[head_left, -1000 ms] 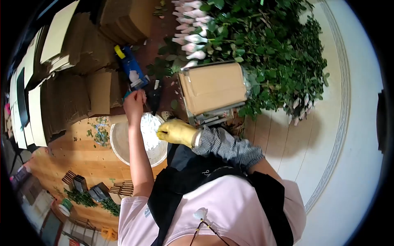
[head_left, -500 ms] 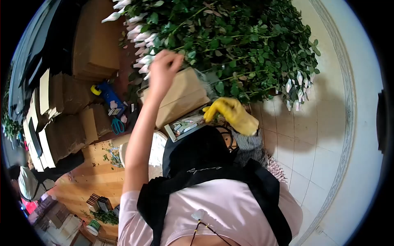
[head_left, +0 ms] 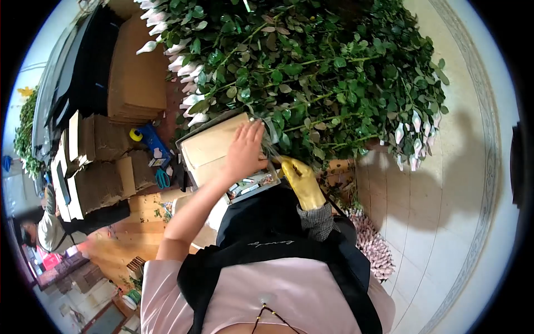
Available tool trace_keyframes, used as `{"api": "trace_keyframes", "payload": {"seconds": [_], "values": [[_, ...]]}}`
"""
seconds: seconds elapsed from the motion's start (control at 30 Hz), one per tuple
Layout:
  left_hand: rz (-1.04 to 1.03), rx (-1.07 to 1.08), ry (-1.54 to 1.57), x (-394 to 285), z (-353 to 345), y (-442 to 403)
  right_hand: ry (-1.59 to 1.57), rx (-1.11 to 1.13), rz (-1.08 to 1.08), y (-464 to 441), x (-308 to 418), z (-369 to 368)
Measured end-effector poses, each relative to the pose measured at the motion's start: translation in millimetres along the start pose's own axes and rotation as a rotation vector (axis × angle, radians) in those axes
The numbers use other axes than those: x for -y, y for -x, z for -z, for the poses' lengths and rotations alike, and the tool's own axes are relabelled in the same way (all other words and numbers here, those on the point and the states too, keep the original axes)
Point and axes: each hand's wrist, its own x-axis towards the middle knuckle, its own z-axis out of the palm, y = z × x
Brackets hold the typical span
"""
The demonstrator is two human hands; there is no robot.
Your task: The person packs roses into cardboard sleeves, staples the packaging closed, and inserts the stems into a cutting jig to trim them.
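Note:
My left hand (head_left: 245, 150) is bare and lies over brown cardboard (head_left: 208, 145) in a grey tray (head_left: 185, 149), its fingers stretched out. Right of it, my right hand (head_left: 302, 179) wears a yellow glove, fingers curled together beside the tray's edge. Whatever they pinch is too small to make out. Clear plastic film (head_left: 271, 133) shows just beyond both hands. The tray's near compartment holds several small white pieces (head_left: 250, 188). Beyond the tray lies a large heap of leafy rose stems (head_left: 311, 83), with netted pale buds (head_left: 192, 100) at its left side.
Stacks of folded cardboard (head_left: 100, 178) stand at left, near a blue tape dispenser (head_left: 153, 142) and teal scissors (head_left: 162, 178). More netted buds (head_left: 416, 139) hang at right over the tiles (head_left: 411, 206). Pink blooms (head_left: 374, 245) sit low beside my right side.
My left hand has come down from the buds onto the cardboard in the tray, its fingers straightening. My gloved right hand has shifted slightly left and nearer to me.

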Motion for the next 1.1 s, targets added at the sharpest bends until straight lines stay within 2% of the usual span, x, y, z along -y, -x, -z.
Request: {"api": "trace_keyframes", "payload": {"seconds": [0.07, 0.13, 0.2, 0.27, 0.3, 0.37, 0.4, 0.47, 0.53, 0.57, 0.67, 0.73, 0.77, 0.8, 0.83, 0.87, 0.9, 0.97, 1.0, 1.07, 1.1], "values": [[0.082, -0.007, 0.081, -7, 13, -3, 0.053, 0.012, -0.013, 9, -11, -6], [0.199, 0.146, 0.21, -7, 13, -2, 0.049, 0.104, 0.085, 17, -35, -10], [0.26, 0.194, 0.233, -14, 20, -7, -0.01, 0.181, 0.017, 2, -63, -11], [0.198, 0.213, 0.182, -10, 16, -5, 0.633, 0.067, -0.368, -25, -72, -16], [0.197, 0.209, 0.182, -6, 13, -3, 0.738, 0.044, -0.434, -35, -74, -16], [0.112, 0.117, 0.275, 4, 15, -6, 0.682, 0.046, -0.314, -44, -79, -14], [0.118, 0.245, 0.435, 13, 23, -12, 0.635, 0.064, -0.273, -46, -80, -12], [0.223, 0.203, 0.546, 18, 24, -32, 0.569, 0.096, -0.225, -50, -85, -7], [0.197, 0.091, 0.182, 27, -11, -47, 0.545, 0.14, -0.219, -54, -89, -3], [0.194, 0.203, 0.073, 29, -13, -54, 0.54, 0.153, -0.221, -55, -93, -1], [0.235, 0.126, 0.098, 20, -17, -52, 0.529, 0.206, -0.247, -42, -105, 16], [0.161, -0.092, 0.325, 23, -2, -23, 0.541, 0.198, -0.252, -15, -110, 31], [0.138, -0.176, 0.366, 24, 16, -1, 0.091, 0.095, -0.289, 0, -111, 35], [0.188, -0.245, 0.213, 24, 35, 28, -0.364, -0.004, -0.314, 10, -107, 36], [0.3, -0.345, 0.081, 27, 45, 56, -0.639, -0.07, -0.337, 16, -94, 35], [0.453, -0.435, 0.015, 27, 59, 85, -0.779, -0.065, -0.32, 15, -83, 30], [0.637, -0.471, 0.021, 30, 60, 113, -0.855, -0.036, -0.289, 11, -72, 23], [0.914, -0.394, 0.13, 43, 44, 162, -0.934, 0.043, -0.211, -6, -49, 2], [0.996, -0.368, 0.546, 52, 37, 176, -0.949, 0.087, -0.18, -15, -37, -8], [0.907, -0.408, 0.778, 47, 16, 187, -0.953, 0.143, -0.12, -23, -18, -24], [0.951, -0.331, 0.642, 40, 20, 181, -0.932, 0.153, -0.104, -24, -10, -31]]}}
